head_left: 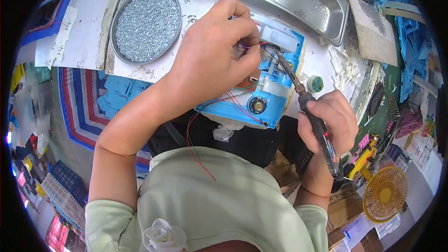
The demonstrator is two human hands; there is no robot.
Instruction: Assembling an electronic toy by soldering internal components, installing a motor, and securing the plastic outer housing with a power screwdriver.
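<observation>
Black soldering iron (306,99), one, fills the right grip (333,119); the left grip (214,44) pinches wires (262,44) over one casing (275,107)

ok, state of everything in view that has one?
Left hand: closed on thin wires
Right hand: gripping the soldering iron
Soldering iron: tip angled down at the casing; heat can't be told
Blue casing: open, wiring exposed
Long red wire: hanging off the casing, end free
Round dish: full of small metal parts
Yellow fan: running or not, can't tell
</observation>
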